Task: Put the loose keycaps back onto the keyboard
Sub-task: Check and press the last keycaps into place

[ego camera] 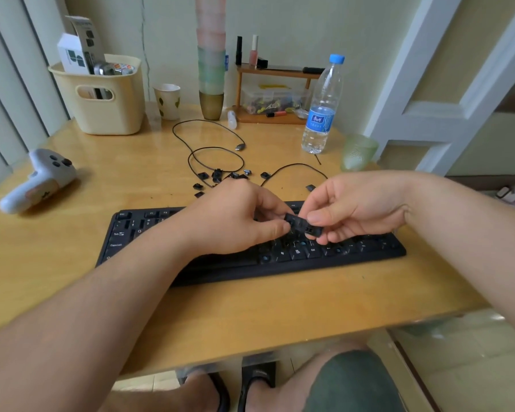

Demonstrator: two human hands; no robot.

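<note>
A black keyboard [137, 233] lies across the wooden table, with several bare key sockets near its right half. Above its middle, my left hand [235, 218] and my right hand [357, 203] both pinch one long black keycap [302, 226], held underside up a little over the keys. My left fingers hold its left end, my right thumb and fingers its right end. Several loose black keycaps [217, 176] lie scattered on the table behind the keyboard, and one more keycap [310, 187] lies apart to the right.
The keyboard's thin black cable [214, 150] loops behind the keycaps. A water bottle [321, 108] and a green glass [357, 153] stand at the back right. A white game controller [39, 179] lies at the left; a cream basket [101, 96], paper cup [167, 101] and small shelf [274, 93] line the wall.
</note>
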